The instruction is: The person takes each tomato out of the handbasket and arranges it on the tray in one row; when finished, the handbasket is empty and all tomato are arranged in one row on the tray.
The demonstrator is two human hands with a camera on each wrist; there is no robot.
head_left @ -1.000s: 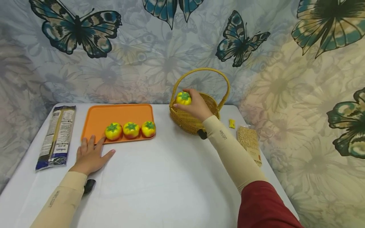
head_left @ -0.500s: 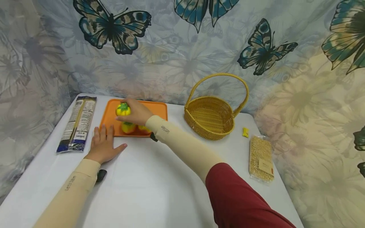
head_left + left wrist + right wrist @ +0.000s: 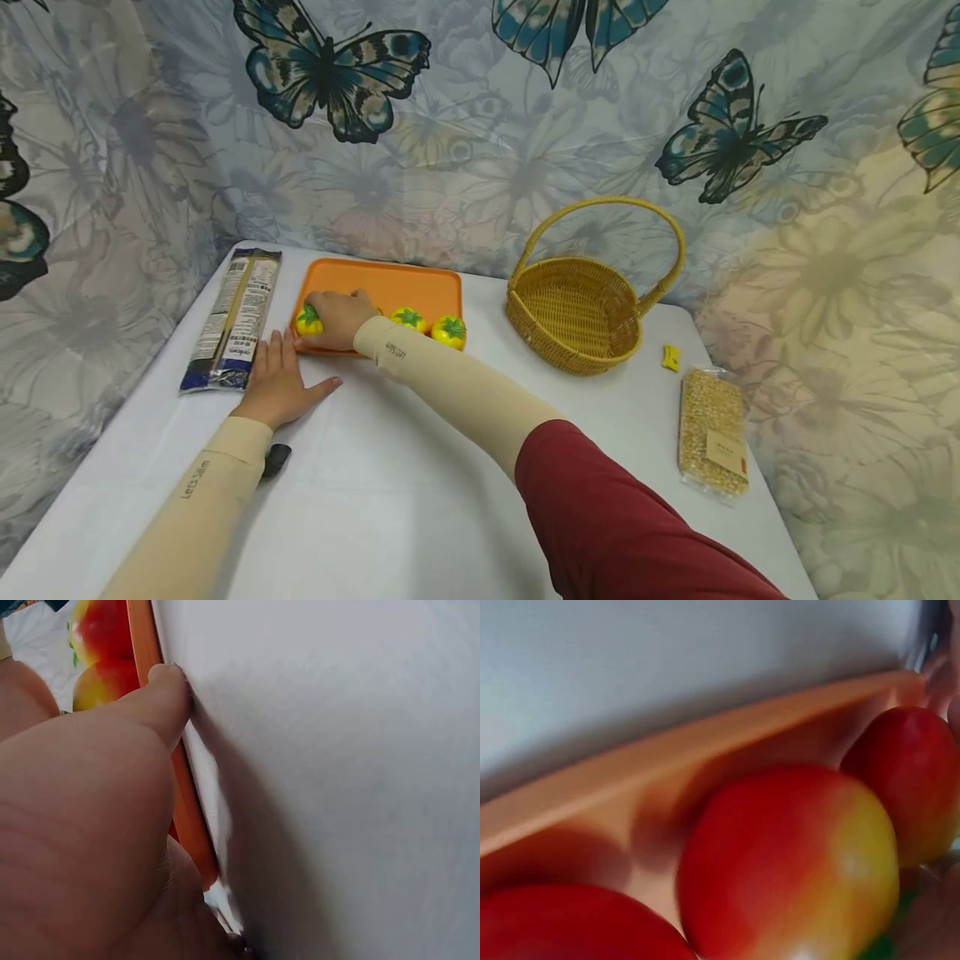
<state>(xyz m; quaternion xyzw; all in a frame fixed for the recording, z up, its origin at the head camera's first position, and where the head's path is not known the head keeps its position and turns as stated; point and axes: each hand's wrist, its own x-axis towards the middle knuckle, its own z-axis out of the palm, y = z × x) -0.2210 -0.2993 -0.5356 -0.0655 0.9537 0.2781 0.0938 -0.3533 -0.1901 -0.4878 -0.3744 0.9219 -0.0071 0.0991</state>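
At the left end of the orange tray [image 3: 390, 279], my right hand [image 3: 339, 321] holds a yellow-and-red fruit with a green leafy top [image 3: 308, 321]. The right wrist view shows fingers [image 3: 930, 915] at the sides of that fruit [image 3: 904, 776], low over the tray. Two similar fruits, a middle fruit [image 3: 408, 318] and a right-hand fruit [image 3: 448, 332], stand along the tray's front edge; another is mostly hidden behind my right hand. My left hand [image 3: 279, 385] lies on the table with straight fingers, by the tray's front left corner. Its thumb [image 3: 161, 701] is beside the rim.
A wicker basket [image 3: 577, 312] with a tall handle stands right of the tray. A long dark-and-gold packet [image 3: 236, 321] lies to the left. Toward the right edge are a small yellow packet [image 3: 671, 357] and a bag of grains [image 3: 712, 433]. A patterned cloth hangs behind the table.
My right hand has carried the fruit from over the basket leftward and down to the tray's left end. The head view has turned left. My left hand stays by the tray corner.
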